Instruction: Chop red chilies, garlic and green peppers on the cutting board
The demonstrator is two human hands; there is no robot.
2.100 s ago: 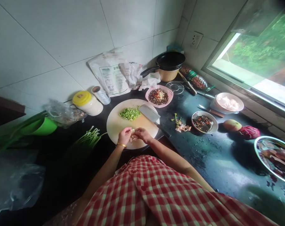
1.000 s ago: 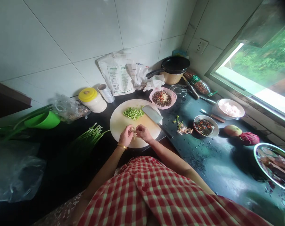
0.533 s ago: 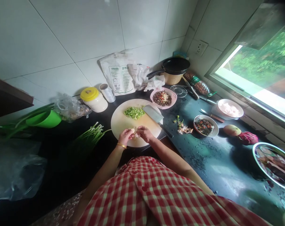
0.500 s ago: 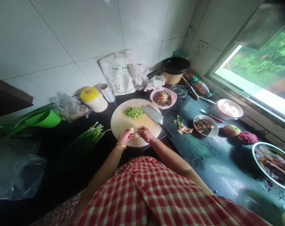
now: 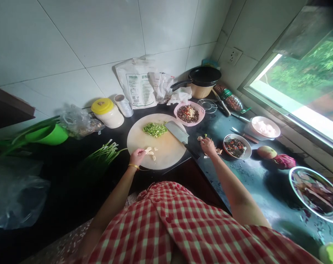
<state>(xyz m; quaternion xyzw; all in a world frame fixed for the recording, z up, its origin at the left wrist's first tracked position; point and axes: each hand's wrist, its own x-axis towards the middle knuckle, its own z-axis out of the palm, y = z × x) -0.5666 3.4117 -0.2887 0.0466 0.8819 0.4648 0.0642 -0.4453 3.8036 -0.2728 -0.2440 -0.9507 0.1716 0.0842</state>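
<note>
A round pale cutting board point(image 5: 169, 154) lies on the dark counter with a pile of chopped green onion point(image 5: 154, 129) and a cleaver point(image 5: 177, 132) on it. My left hand point(image 5: 137, 156) rests on the board's near left edge, fingers pinched around a peeled garlic clove point(image 5: 148, 150); other cloves point(image 5: 154, 157) lie beside it. My right hand point(image 5: 208, 145) is off the board to the right, over the heap of garlic skins point(image 5: 217, 150), fingers curled around a bit of peel.
A pink bowl of chopped mix point(image 5: 188, 113), a small bowl point(image 5: 236, 146), a white dish point(image 5: 264, 127), a black pot point(image 5: 201, 79), a yellow-lidded jar point(image 5: 107, 112), bags point(image 5: 138, 86) and green onions point(image 5: 102, 155) surround the board. A metal plate point(image 5: 315, 190) sits at right.
My hands were together over the board's near edge working a garlic clove. My right hand has since moved right to the skin heap, and the left hand has stayed on the board.
</note>
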